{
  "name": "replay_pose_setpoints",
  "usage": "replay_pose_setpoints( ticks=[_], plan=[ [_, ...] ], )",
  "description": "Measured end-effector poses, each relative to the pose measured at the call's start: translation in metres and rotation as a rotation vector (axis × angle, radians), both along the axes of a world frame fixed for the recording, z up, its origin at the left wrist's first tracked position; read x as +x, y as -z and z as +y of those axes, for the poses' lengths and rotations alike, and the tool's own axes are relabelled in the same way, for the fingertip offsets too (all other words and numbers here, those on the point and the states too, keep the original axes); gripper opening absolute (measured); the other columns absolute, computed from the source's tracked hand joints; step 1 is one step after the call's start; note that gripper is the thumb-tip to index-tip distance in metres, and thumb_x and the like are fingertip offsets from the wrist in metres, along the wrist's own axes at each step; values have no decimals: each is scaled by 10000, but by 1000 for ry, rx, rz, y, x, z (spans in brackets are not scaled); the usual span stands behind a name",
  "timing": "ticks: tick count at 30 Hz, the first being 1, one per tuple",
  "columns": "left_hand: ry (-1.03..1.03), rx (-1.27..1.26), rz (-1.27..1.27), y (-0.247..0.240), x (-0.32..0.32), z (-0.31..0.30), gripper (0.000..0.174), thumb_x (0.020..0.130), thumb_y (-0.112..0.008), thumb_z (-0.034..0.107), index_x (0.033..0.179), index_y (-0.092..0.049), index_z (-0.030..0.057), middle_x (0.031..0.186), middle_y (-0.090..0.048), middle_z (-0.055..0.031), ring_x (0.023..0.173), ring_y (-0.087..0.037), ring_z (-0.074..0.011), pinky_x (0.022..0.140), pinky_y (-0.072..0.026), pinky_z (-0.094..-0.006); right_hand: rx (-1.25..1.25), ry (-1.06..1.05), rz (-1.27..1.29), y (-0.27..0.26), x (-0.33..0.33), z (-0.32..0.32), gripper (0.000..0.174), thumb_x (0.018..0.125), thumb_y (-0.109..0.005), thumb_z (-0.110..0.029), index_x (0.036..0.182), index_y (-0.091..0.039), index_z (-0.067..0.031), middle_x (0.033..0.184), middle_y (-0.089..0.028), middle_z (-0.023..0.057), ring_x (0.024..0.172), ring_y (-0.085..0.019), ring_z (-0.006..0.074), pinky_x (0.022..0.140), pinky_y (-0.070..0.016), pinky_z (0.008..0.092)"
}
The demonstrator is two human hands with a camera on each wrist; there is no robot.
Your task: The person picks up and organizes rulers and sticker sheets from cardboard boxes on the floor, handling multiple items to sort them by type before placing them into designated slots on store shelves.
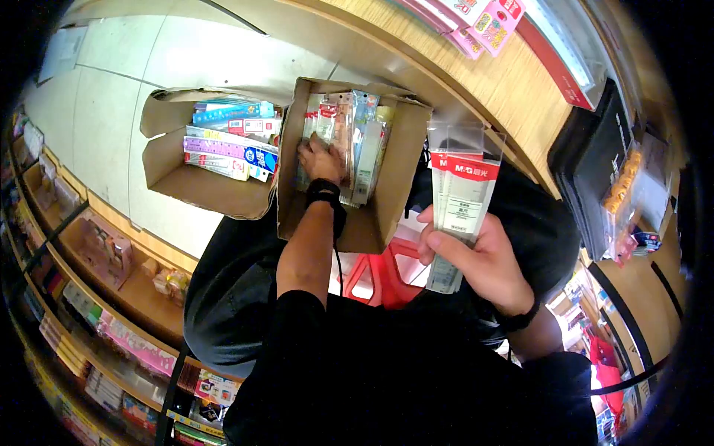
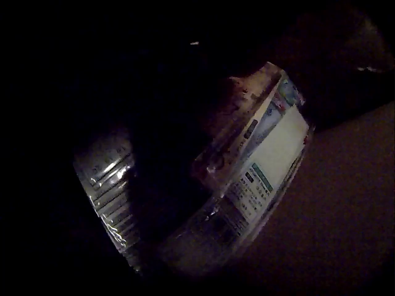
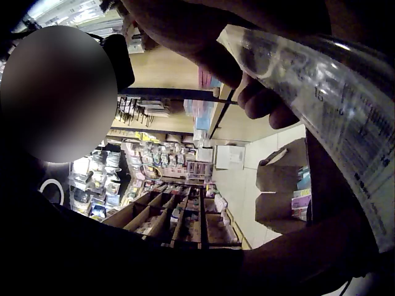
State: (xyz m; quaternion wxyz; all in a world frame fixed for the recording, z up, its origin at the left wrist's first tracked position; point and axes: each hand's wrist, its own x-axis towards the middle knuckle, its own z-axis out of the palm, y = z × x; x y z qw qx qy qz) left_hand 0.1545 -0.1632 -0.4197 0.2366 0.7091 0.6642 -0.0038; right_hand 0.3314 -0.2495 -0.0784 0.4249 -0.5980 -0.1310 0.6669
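My right hand [image 1: 487,260] grips a few clear-packed straight rulers [image 1: 461,197] with red and white header labels, thumb across the front. In the right wrist view the packed rulers [image 3: 327,92] curve close past the fingers. My left hand [image 1: 321,161] reaches down into the right cardboard box [image 1: 405,175], over packs with red headers at its left side. Beside those fingers stand more packed rulers [image 1: 364,156], some brownish, some pale. The left wrist view is very dark, with a labelled ruler pack [image 2: 259,179] showing; I cannot tell whether the left fingers hold a pack.
A second cardboard box [image 1: 208,195] with several packed rulers stands left on the tiled floor [image 1: 111,97]. A wooden shelf [image 1: 491,89] runs along the right, bearing pink packages [image 1: 487,30] and black folders [image 1: 595,163]. A red stool [image 1: 383,275] shows between the legs. Stocked shelves [image 1: 126,312] line the left.
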Motion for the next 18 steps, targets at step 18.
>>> replay_pose_setpoints(
  ticks=[18],
  plan=[
    [17, -54, -129, 11, -5, 5, 590, 751, -640, 134, 1279, -390, 50, 1267, -422, -250, 1145, -429, -397, 961, -372, -451, -43, -23, 6, -2, 1, 1, 225, 899, -568, -106, 1099, -541, -8, 816, -600, 17, 721, -581, 68, 619, -479, 215]
  ],
)
